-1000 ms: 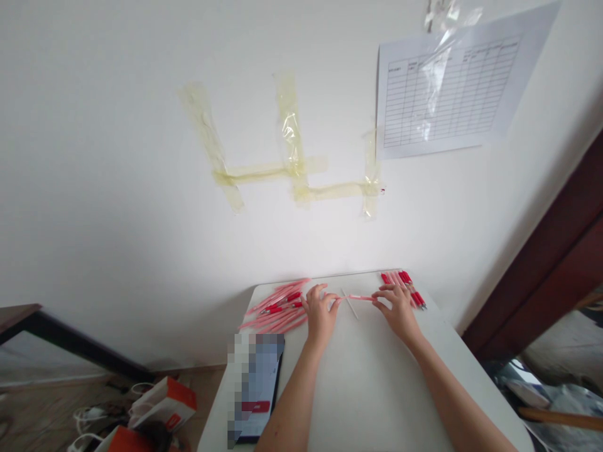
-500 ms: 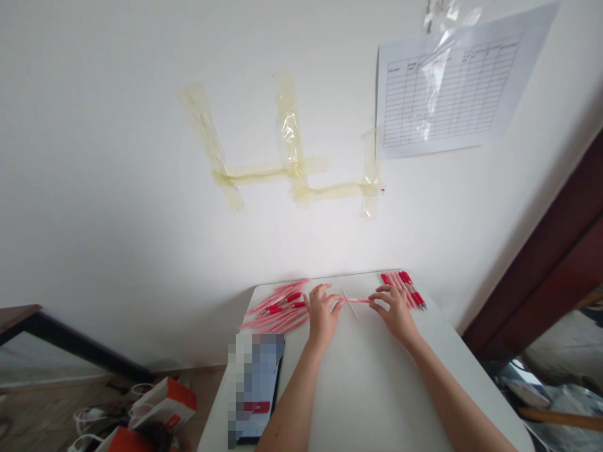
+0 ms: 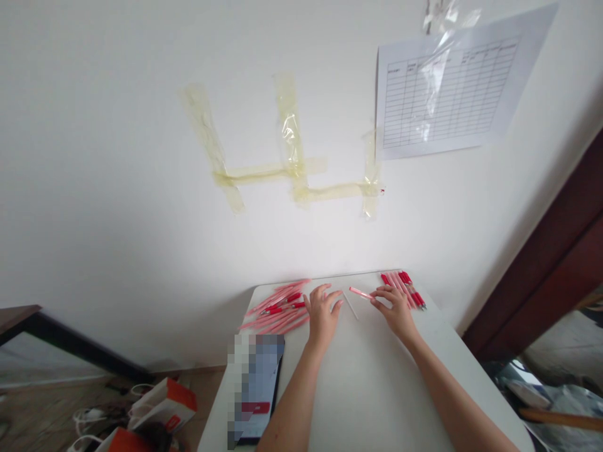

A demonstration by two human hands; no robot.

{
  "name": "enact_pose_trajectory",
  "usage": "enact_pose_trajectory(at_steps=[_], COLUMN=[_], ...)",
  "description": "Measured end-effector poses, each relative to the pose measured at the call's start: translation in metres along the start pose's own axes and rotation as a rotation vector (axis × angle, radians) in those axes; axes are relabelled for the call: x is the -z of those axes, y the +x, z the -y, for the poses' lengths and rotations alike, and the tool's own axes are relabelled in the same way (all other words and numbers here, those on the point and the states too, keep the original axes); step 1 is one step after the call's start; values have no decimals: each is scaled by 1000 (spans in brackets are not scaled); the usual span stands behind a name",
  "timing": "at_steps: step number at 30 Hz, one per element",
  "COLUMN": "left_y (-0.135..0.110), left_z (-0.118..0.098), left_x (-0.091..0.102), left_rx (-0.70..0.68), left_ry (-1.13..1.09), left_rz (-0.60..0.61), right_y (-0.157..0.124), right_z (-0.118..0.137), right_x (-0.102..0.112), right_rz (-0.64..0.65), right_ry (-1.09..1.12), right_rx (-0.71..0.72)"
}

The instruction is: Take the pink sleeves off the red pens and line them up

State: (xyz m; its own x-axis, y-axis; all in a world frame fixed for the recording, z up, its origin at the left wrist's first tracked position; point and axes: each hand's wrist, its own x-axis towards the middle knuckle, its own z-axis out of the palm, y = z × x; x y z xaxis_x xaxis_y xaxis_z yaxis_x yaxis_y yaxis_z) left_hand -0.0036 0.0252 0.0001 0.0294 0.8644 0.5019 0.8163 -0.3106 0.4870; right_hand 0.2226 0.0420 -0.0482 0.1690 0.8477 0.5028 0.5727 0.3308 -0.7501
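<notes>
My right hand [image 3: 398,314] pinches a short, slim pink pen tube [image 3: 360,293] near its right end, and the tube's free end points left. My left hand [image 3: 323,320] is open, thumb and fingers apart, with nothing visible between them. Between the hands, a thin white stick [image 3: 351,307] like a pen refill lies slantwise on the table. Left of my left hand is a loose heap of slim pink sticks [image 3: 277,321], with several red pen parts [image 3: 282,306] among them. Past my right hand lies a row of pink and red pens [image 3: 404,285], partly hidden by the fingers.
The white table [image 3: 367,389] stands against a wall with yellowish tape [image 3: 292,138] and a printed sheet [image 3: 452,88]. A tablet-like device [image 3: 259,389], partly blurred out, lies at the table's left edge. Boxes [image 3: 162,405] and cables are on the floor at left.
My left hand has let go of the pink tube, which both hands held before. The tube's left end has tilted up and away, held only by my right hand.
</notes>
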Motion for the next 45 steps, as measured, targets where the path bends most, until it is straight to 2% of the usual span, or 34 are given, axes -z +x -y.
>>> enact_pose_trajectory(at_steps=[5,9,14,30,45], left_y=[-1,-2,-1,-3,-2], left_z=[5,7,6,5,6], left_x=[0,2,5,5,5], left_rx=[104,180,236,235,253], left_ry=[163,287,333,358,403], left_rz=[-49,-27,-2,3,-44], right_y=[0,1,3,-7,-10], right_z=[5,8,11,-10,-7], right_x=[2,4,6,0,2], right_rz=[-16,-28,-28,-32,-9], right_ry=[-2,8,25,-354,-438], right_rx=[9,16,5,119,123])
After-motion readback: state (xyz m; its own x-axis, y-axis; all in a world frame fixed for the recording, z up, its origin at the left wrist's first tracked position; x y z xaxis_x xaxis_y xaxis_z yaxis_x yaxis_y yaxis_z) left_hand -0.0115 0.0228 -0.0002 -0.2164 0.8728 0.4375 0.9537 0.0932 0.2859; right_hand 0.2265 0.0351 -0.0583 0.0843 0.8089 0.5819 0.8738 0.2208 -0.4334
